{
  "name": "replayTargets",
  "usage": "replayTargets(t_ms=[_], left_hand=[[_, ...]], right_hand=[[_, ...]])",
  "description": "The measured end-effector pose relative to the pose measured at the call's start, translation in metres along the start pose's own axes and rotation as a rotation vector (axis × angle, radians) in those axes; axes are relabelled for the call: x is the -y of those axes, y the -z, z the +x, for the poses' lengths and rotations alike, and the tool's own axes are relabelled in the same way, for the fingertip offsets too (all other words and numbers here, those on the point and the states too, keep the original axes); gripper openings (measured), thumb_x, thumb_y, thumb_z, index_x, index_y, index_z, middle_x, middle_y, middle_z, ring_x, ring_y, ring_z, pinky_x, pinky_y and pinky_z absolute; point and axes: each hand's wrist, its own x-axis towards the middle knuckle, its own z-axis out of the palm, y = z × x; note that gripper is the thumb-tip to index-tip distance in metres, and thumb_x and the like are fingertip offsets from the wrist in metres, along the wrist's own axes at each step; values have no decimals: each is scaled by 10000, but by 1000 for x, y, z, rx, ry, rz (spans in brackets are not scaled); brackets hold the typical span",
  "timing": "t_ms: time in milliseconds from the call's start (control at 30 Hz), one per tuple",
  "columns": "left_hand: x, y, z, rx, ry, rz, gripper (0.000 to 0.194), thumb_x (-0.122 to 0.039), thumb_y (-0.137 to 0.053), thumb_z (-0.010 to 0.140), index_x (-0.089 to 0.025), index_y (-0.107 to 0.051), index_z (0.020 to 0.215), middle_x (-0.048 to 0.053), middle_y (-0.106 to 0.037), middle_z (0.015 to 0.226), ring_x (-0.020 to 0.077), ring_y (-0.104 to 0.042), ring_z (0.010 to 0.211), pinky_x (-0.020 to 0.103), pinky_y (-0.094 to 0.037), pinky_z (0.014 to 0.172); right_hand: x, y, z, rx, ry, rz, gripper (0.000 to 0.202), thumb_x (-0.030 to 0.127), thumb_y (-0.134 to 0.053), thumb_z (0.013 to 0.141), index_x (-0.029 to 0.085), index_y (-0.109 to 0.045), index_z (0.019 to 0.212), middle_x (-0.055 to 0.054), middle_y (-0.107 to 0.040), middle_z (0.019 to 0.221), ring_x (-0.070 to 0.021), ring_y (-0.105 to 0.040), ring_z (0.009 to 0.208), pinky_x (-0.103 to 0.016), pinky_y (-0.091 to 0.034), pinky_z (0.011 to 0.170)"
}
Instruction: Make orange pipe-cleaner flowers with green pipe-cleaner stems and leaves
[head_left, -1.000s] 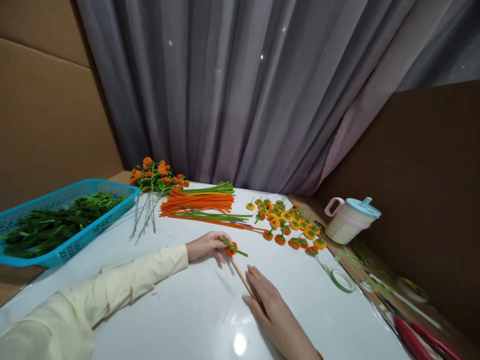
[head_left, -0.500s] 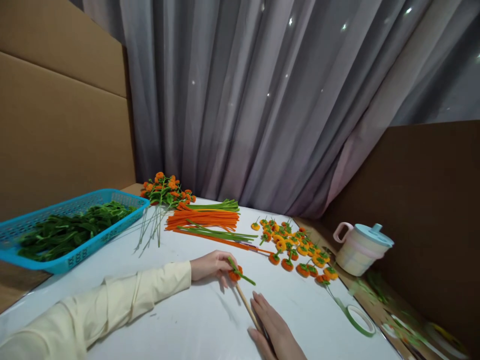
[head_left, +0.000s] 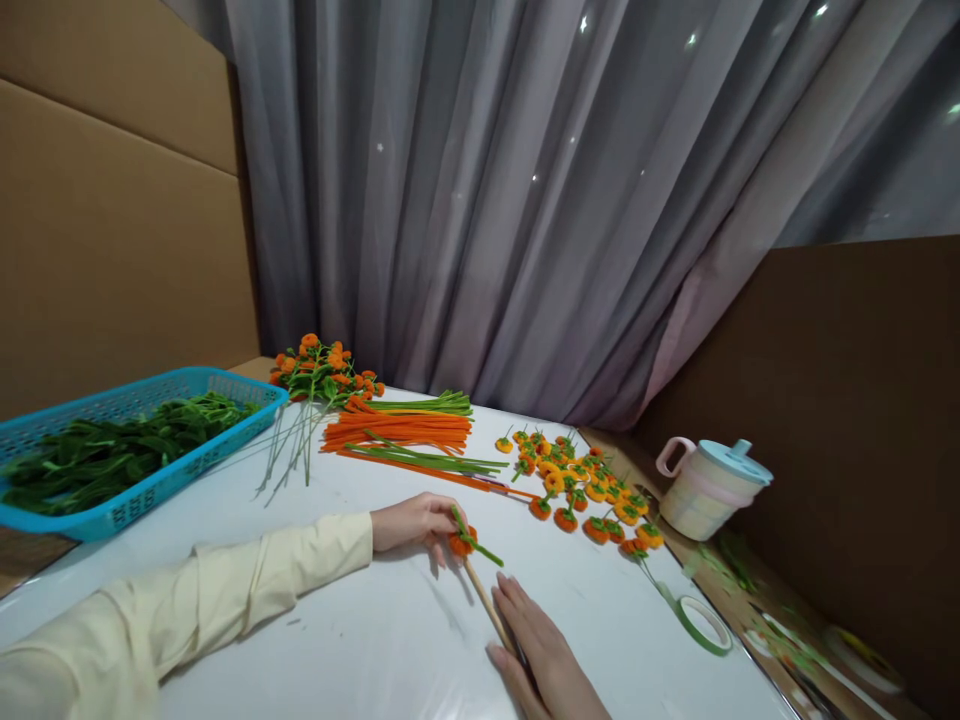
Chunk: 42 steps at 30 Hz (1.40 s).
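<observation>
My left hand (head_left: pixel 412 522), coming in from the left in a cream sleeve, pinches an orange fuzzy pipe-cleaner flower (head_left: pixel 463 545) between its fingertips. Green pipe-cleaner pieces (head_left: pixel 487 553) stick out from the flower to both sides. A thin wooden stick (head_left: pixel 484 597) runs from the flower's underside down to my right hand (head_left: pixel 547 650). That hand has its thumb and fingers closed around the stick's lower part, fingers fairly straight. Whether the stick's tip is inside the flower or only touching it is hidden.
Left stands a blue basket (head_left: pixel 202 465) of green leaves. Behind lie a bunch of orange flowers (head_left: pixel 337 358), orange pipe cleaners (head_left: pixel 397 430) and green ones (head_left: pixel 435 463). To the right are several flower heads (head_left: pixel 596 528), green tape (head_left: pixel 705 628) and a lidded cup (head_left: pixel 709 495).
The view has shifted slightly, so most things appear a little further left and higher. Both hands keep nearly the same hold on the flower and the stick.
</observation>
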Motion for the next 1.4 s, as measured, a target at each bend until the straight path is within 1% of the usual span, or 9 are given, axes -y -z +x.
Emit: replayTargets(t_ms=[233, 400, 567, 767, 867, 1000, 1167, 1267, 1400], left_hand=[[1, -2, 0, -9, -14, 4, 256, -310, -693, 638, -111, -583, 757, 84, -653, 765, 193, -647, 636, 245, -508, 453], [-1, -3, -1, -108, -6, -29, 321, -333, -726, 630, -128, -564, 816, 85, -661, 829, 228, -655, 799, 294, -532, 596], [-7, -3, -14, -155, 2, 26, 375, -339, -730, 642, -129, -589, 920, 94, -662, 907, 227, -644, 840, 315, -518, 669], [-12, -1, -37, -205, -34, 227, 301, -284, -689, 698, -121, -658, 948, 78, -677, 867, 166, -625, 716, 189, -407, 489], [-9, 1, -40, -240, -86, 141, 274, -276, -695, 698, -126, -647, 922, 63, -681, 825, 164, -631, 665, 208, -434, 493], [-3, 4, -39, -230, -110, 77, 272, -277, -715, 686, -123, -635, 895, 52, -679, 794, 162, -637, 630, 246, -492, 536], [-6, 4, -40, -184, -101, -7, 273, -313, -712, 687, -109, -649, 857, 37, -654, 756, 128, -604, 570, 251, -517, 529], [-9, 4, -41, -141, -62, -70, 282, -326, -722, 680, -116, -628, 842, 21, -627, 688, 127, -594, 573, 237, -511, 507], [-9, 4, -41, -95, -17, -100, 368, -356, -737, 677, -153, -556, 926, 6, -630, 675, 107, -584, 519, 223, -494, 511]], right_hand=[[-1, 0, -1, -6, -10, 25, 475, 362, -444, 898, 181, -440, 1338, -73, -379, 1388, -255, -380, 1270, -366, -383, 1035], [4, 3, 1, 39, -38, 1, 473, 372, -423, 905, 167, -450, 1331, -81, -373, 1390, -257, -377, 1274, -376, -377, 1039], [17, 33, 1, 117, -47, 59, 494, 384, -492, 866, 182, -473, 1316, -95, -373, 1394, -277, -389, 1269, -400, -398, 1021], [30, 70, 37, 147, -46, 171, 332, 360, -453, 887, 224, -600, 1152, -81, -649, 1112, -230, -640, 933, -328, -519, 817], [32, 61, 69, 190, -93, 359, 373, 428, -386, 908, 196, -662, 814, -42, -682, 721, -156, -622, 615, -256, -515, 598], [26, 33, 100, 229, -296, 714, 464, 516, -367, 889, 153, -566, 680, 1, -558, 500, -93, -518, 421, -186, -433, 412], [22, 14, 107, 153, -344, 1041, 353, 498, -594, 762, 169, -508, 858, 20, -573, 611, -86, -527, 446, -159, -400, 330], [24, 12, 103, 116, -308, 1171, 507, 379, -738, 647, 202, -467, 1037, 11, -595, 745, -109, -579, 583, -165, -462, 376], [30, 8, 99, 85, -274, 1190, 382, 339, -738, 652, 184, -532, 934, 7, -592, 732, -98, -567, 575, -183, -490, 430]])
